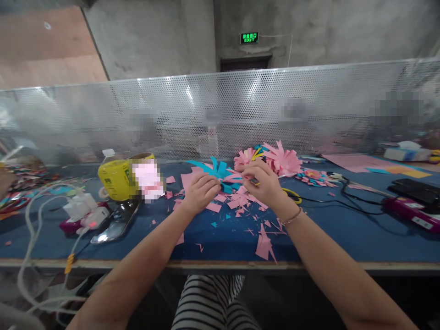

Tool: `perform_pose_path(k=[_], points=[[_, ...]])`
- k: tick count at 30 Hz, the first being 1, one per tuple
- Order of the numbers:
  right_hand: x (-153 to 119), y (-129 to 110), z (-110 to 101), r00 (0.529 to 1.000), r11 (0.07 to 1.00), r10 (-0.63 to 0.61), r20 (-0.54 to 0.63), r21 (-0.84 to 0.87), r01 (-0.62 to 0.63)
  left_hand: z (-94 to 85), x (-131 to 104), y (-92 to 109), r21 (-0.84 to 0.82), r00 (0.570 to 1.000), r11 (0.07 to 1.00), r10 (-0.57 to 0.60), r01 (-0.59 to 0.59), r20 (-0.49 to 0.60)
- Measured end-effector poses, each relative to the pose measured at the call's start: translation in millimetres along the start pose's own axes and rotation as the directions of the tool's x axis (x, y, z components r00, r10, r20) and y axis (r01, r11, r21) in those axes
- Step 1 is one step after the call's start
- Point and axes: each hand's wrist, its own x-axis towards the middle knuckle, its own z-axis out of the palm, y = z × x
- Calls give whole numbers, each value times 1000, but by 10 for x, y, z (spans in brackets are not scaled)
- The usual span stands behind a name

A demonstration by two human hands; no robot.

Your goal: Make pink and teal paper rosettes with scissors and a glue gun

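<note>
A paper flower (220,170) with blue strips fanning outward stands over the middle of the blue table. My left hand (202,190) is closed at its lower left side, fingers bent around its base. To the right, my right hand (264,184) is pinched, with thumb and fingertips close to a pink paper strip (234,176) beside the blue petals; what lies between those fingertips I cannot make out. Pink paper scraps (240,199) and small blue bits are scattered beneath both hands. Behind my right hand sits a finished-looking pink paper flower (283,158).
On the left are a yellow-labelled bottle (115,178), a dark phone (118,222) and a power strip with chargers (85,213). A purple power strip (412,214) and coloured paper sheets (364,161) are on the right. A perforated metal screen (172,119) borders the table's back.
</note>
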Motion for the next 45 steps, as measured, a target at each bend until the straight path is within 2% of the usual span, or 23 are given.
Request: perform_pose_path(k=[4,9,12,15,20,28,40,43,45], points=[[4,18,50,993,999,-15,116,-31,19,2,46,39,-36,997,999,34,-36,-68],[6,57,103,977,999,47,208,-4,-48,52,58,89,-111,990,993,-59,45,-126],[5,85,123,969,990,137,205,2,-141,92,31,112,-174,986,974,-156,142,-67],[5,111,136,940,963,255,226,31,-269,116,17,132,-245,973,943,-231,223,-5],[-9,150,163,882,904,365,299,113,-412,105,52,152,-348,970,906,-239,242,53],[-22,203,195,828,809,451,334,239,-537,74,88,178,-370,956,881,-269,294,119],[18,129,130,788,759,465,403,277,-589,96,106,207,-394,927,839,-328,375,182],[30,95,97,785,737,505,358,294,-608,100,116,218,-432,901,791,-393,434,184],[32,71,81,757,674,561,335,346,-653,103,122,225,-451,862,737,-464,504,204]])
